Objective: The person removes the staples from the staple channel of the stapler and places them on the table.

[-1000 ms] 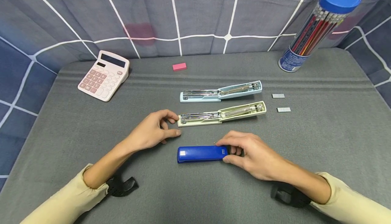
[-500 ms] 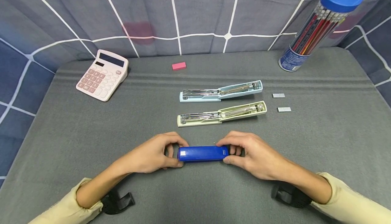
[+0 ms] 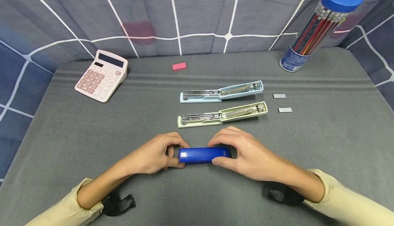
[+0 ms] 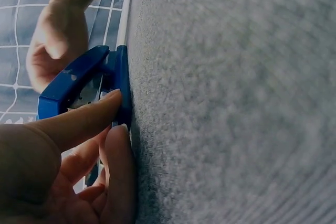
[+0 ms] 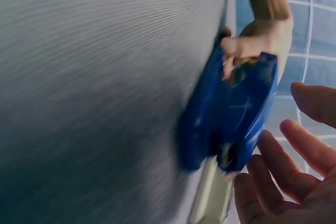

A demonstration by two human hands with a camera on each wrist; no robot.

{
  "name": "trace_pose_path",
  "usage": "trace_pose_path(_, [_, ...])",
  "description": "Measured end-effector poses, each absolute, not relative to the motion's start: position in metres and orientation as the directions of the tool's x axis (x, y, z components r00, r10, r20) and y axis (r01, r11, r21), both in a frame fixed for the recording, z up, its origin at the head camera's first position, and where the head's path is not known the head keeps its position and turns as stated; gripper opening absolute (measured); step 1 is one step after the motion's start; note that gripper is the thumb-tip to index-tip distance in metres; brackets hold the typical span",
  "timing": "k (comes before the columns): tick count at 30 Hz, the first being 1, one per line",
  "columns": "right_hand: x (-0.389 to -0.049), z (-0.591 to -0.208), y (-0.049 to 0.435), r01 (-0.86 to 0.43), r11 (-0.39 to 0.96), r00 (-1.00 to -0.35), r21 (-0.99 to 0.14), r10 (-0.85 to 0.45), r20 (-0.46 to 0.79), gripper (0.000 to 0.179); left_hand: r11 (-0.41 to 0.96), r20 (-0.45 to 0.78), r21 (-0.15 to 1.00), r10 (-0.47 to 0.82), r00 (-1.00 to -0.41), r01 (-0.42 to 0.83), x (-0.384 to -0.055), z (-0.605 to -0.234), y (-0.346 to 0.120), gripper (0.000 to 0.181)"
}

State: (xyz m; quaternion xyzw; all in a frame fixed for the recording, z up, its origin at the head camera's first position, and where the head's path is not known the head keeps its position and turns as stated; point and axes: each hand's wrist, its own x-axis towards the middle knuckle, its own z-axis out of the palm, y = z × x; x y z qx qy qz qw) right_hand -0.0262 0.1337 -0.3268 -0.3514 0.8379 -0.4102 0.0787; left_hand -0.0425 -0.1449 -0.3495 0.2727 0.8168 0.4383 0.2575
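Observation:
A blue stapler [image 3: 197, 154] lies crosswise on the grey cloth between my two hands. My left hand [image 3: 155, 154] pinches its left end, thumb on the near side; in the left wrist view a fingertip [image 4: 114, 98] presses against the stapler's base. Over the right end hovers my right hand [image 3: 249, 154], thumb and forefinger spread to either side. The right wrist view shows its fingers [image 5: 273, 161] loosely extended beside the blue stapler's upper arm [image 5: 257, 108], not wrapped round it. Behind lie a pale green stapler [image 3: 201, 125] and a light blue stapler [image 3: 201, 100], both with their tops swung back.
Two staple strips [image 3: 285, 110] lie right of the opened staplers. A pink eraser [image 3: 179, 66] is farther back, a pink calculator [image 3: 103, 77] at the back left. At the back right stands a tub of pencils [image 3: 311, 36] with a blue lid, before a checked curtain [image 3: 203, 13].
My left hand has come from the pale green stapler down to the blue stapler's left end and pinches it. My right hand has slid left over the blue stapler's right end.

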Motion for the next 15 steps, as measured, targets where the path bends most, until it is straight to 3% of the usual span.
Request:
trace_pose_path(8, [-0.028,-0.325,0.102,-0.636,0.285,-0.643,-0.718,-0.71,0.288,0.024,0.446,-0.188,0.872,0.683,-0.706,0.199,-0.043,-0.351,-0.147,0.025])
trace_pose_path(15, [-0.033,-0.329,0.098,-0.683,0.329,-0.621,-0.652,-0.731,0.281,0.026,0.446,-0.208,0.878,0.682,-0.701,0.173,-0.043,-0.351,-0.147,0.025])
